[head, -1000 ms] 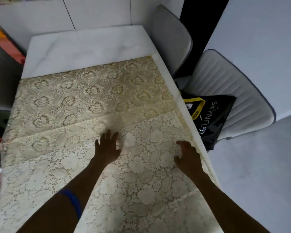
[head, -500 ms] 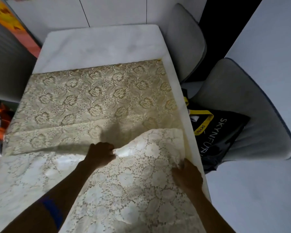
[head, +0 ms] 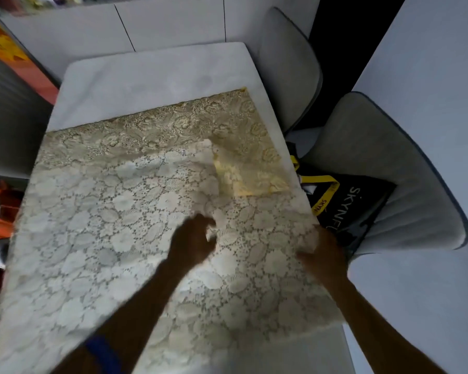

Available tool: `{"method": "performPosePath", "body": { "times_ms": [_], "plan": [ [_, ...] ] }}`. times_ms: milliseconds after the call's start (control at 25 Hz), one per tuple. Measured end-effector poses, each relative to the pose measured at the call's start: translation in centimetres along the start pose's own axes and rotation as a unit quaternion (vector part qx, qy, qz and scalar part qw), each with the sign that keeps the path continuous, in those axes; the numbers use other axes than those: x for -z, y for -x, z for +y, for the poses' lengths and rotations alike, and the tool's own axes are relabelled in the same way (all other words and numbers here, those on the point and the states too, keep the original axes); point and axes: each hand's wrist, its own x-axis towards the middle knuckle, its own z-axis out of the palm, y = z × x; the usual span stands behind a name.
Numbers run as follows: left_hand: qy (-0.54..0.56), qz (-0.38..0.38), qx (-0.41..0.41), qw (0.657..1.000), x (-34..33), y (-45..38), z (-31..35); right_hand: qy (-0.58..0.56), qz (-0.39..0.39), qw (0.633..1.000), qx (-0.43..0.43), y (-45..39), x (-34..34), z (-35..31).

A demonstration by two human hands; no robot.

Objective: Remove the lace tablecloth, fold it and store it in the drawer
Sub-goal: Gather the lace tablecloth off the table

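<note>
Lace — the cream floral tablecloth — lay across the white marble table, its far-right corner folded back. Left hand and right hand each pinched its cloth; blur obscured fingers. Risk: uneven pull would skew the fold.

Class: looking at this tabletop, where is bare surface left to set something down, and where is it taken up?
Bare marble table lies beyond the lace tablecloth's far edge, towards the wall. A narrow strip runs along the right rim beside the chairs. The rest is crowded: cloth covers it, with the left hand and right hand on it.
</note>
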Motion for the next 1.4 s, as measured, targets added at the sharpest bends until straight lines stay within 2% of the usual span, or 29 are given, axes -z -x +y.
{"method": "performPosePath", "body": {
  "times_ms": [40,80,120,200,280,360,440,520,600,640,680,760,800,840,880,920,960,1000,1040,1120,1200,1240,1280,1320,1360,1400],
  "plan": [
    [0.007,-0.014,-0.003,1.000,-2.3,3.6,-0.2,0.057,0.069,0.993,0.074,2.6,-1.3,1.4],
    [0.017,-0.019,0.002,1.000,-4.2,7.0,-0.6,0.073,0.101,0.977,0.171,5.2,-2.6,2.2],
    [0.026,-0.021,0.001,0.999,-5.6,9.8,-1.3,0.066,0.074,0.960,0.262,7.8,-3.8,2.7],
    [0.037,-0.052,-0.043,0.997,-7.1,13.9,-2.8,0.097,-0.032,0.915,0.390,12.4,-6.0,3.0],
    [-0.010,-0.127,-0.068,0.990,-7.1,16.8,-3.8,0.174,-0.089,0.878,0.437,14.4,-7.7,2.6],
    [-0.101,-0.132,-0.085,0.982,-6.8,19.2,-4.5,0.216,-0.071,0.885,0.406,14.8,-7.9,0.7],
    [-0.121,-0.085,-0.048,0.988,-6.9,21.4,-5.0,0.176,-0.028,0.898,0.402,14.5,-7.2,-0.3],
    [-0.137,0.004,0.051,0.989,-6.6,23.2,-6.3,0.102,-0.028,0.910,0.401,14.4,-6.0,-0.1],
    [-0.104,0.040,0.187,0.976,-4.7,25.0,-8.0,0.052,-0.015,0.919,0.390,14.6,-3.9,0.5],
    [-0.089,0.034,0.240,0.966,-3.6,25.4,-8.8,0.042,0.007,0.923,0.382,14.9,-3.0,1.1],
    [-0.089,0.029,0.245,0.965,-2.8,26.0,-9.5,0.041,0.035,0.927,0.371,15.2,-2.2,1.6],
    [-0.077,-0.012,0.196,0.978,-1.4,27.5,-9.7,0.041,0.131,0.943,0.304,17.4,-1.4,2.3],
    [-0.051,-0.019,0.156,0.986,-1.0,28.2,-9.3,-0.004,0.173,0.961,0.216,19.1,-1.6,2.6],
    [-0.034,-0.019,0.122,0.992,-0.6,29.2,-8.6,-0.111,0.192,0.971,0.089,21.2,-2.0,2.5],
    [-0.023,-0.012,0.092,0.995,-0.1,30.4,-7.8,-0.282,0.161,0.943,-0.070,23.4,-2.4,1.8],
    [-0.016,-0.013,0.057,0.998,-0.1,31.8,-6.9,-0.455,0.080,0.864,-0.202,25.6,-2.9,1.2],
    [-0.004,-0.021,0.014,1.000,-0.6,33.4,-6.0,-0.587,-0.030,0.767,-0.255,27.5,-3.4,0.8],
    [0.010,-0.040,-0.021,0.999,-1.2,35.2,-5.0,-0.659,-0.104,0.701,-0.253,29.1,-4.0,0.6],
    [0.016,-0.086,-0.043,0.995,-1.9,37.5,-3.8,-0.680,-0.125,0.685,-0.230,31.2,-4.4,0.2],
    [0.011,-0.168,-0.086,0.982,-3.7,41.9,-2.0,-0.649,-0.068,0.730,-0.206,34.4,-5.2,0.0],
    [0.055,-0.211,-0.097,0.971,-5.9,45.1,0.0,-0.584,0.016,0.783,-0.211,37.4,-5.1,0.6],
    [0.040,-0.221,-0.135,0.965,-6.3,46.9,0.3,-0.557,0.036,0.808,-0.191,38.9,-4.5,1.4],
    [-0.019,-0.213,-0.172,0.962,-6.4,48.1,0.2,-0.528,0.044,0.835,-0.150,40.6,-3.6,2.1],
    [-0.033,-0.175,-0.161,0.971,-6.2,47.9,0.5,-0.491,0.040,0.864,-0.108,42.0,-2.9,3.2],
    [-0.010,-0.207,-0.194,0.959,-6.1,47.8,1.0,-0.460,0.032,0.884,-0.076,43.6,-1.9,4.6],
    [0.020,-0.229,-0.191,0.954,-6.1,47.9,1.5,-0.441,0.020,0.896,-0.054,45.2,-1.1,6.0]
  ]
}}
